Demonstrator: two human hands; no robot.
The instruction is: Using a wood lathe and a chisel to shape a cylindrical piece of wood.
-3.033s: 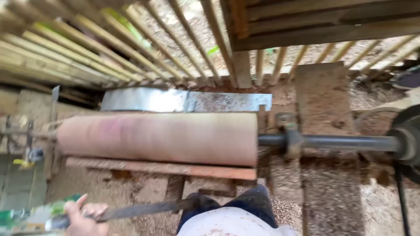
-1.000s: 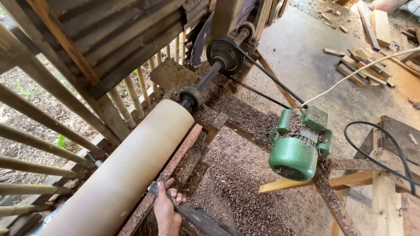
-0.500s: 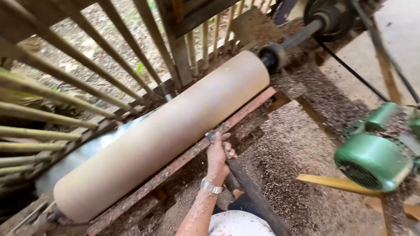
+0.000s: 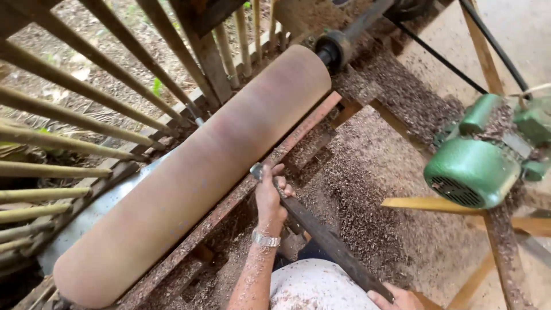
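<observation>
1. Chisel [image 4: 321, 235] lies slanted across our lap, its tip at the rusty rail [image 4: 229, 204] beside the log [image 4: 195, 172].
2. Our left hand [image 4: 271, 195] reaches forward, fingers clenched around its front.
3. Our right hand [image 4: 402, 299] grasps the handle end.

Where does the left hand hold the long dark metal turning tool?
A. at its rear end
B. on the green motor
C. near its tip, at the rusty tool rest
C: the left hand grips the long dark metal turning tool near its tip, by the rusty tool rest.
</observation>
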